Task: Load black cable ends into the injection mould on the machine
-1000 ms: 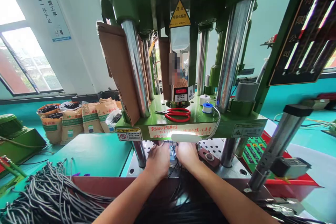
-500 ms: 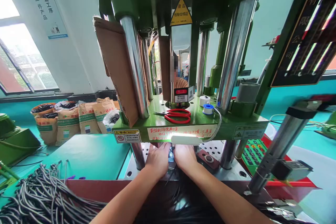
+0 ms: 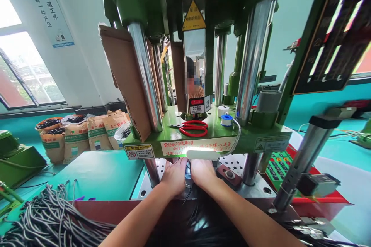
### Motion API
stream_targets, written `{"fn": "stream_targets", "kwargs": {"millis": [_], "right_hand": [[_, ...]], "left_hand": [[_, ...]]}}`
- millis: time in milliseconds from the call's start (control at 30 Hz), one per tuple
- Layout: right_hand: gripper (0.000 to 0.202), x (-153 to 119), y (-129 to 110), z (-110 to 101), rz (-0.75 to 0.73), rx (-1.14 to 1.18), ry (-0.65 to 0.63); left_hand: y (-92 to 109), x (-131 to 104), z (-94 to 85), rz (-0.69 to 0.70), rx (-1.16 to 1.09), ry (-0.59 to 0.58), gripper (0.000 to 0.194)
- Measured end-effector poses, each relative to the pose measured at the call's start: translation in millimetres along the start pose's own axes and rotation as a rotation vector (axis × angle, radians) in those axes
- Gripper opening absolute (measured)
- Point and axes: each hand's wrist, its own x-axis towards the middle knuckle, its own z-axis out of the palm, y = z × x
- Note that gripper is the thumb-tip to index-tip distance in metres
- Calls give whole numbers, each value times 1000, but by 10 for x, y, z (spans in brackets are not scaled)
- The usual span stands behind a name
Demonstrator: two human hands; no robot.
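Both my hands reach under the green plate of a press, close together over its metal bed point(image 3: 176, 193). My left hand point(image 3: 174, 177) has its fingers drawn together and pointing forward; the tips and what they grip are hidden. My right hand point(image 3: 203, 173) is curled beside it, its fingertips covered by a white lamp bar point(image 3: 203, 154). In the gap between the hands shows a small bluish, shiny piece point(image 3: 188, 171), its kind unclear. Thin black cables point(image 3: 193, 213) run from there toward me. Right of my right hand lies a brown block point(image 3: 234, 181) with a round metal insert.
Red-handled scissors point(image 3: 193, 128) and a blue-rimmed tape spool point(image 3: 226, 120) lie on the green plate point(image 3: 249, 137). Steel columns point(image 3: 146, 81) flank the hands. Grey cables point(image 3: 52, 216) are heaped at left. A green button panel point(image 3: 279, 170) and a metal post point(image 3: 298, 162) stand at right.
The camera view has shifted slightly, so the press appears a little further left. My hands stay in nearly the same place under the plate.
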Motion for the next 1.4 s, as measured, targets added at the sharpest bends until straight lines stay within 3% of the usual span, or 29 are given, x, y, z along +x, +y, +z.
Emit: {"fn": "stream_targets", "kwargs": {"millis": [167, 333, 533, 833, 967, 1233, 1400], "right_hand": [[30, -110, 311, -124, 72, -43, 18], [33, -264, 585, -158, 140, -77, 5], [34, -276, 534, -104, 140, -71, -7], [33, -216, 597, -14, 106, -43, -40], [35, -202, 671, -15, 58, -29, -69], [31, -186, 612, -57, -9, -24, -71], [32, -217, 513, -150, 60, -76, -25]], "left_hand": [[-38, 49, -32, 106, 11, -34, 58], [-18, 83, 66, 126, 29, -21, 50], [-24, 147, 11, 192, 44, -21, 49], [100, 328, -221, 504, 37, -93, 45], [155, 348, -222, 494, 46, -72, 42], [226, 302, -5, 427, 35, -18, 39], [135, 254, -65, 389, 57, -13, 43]]}}
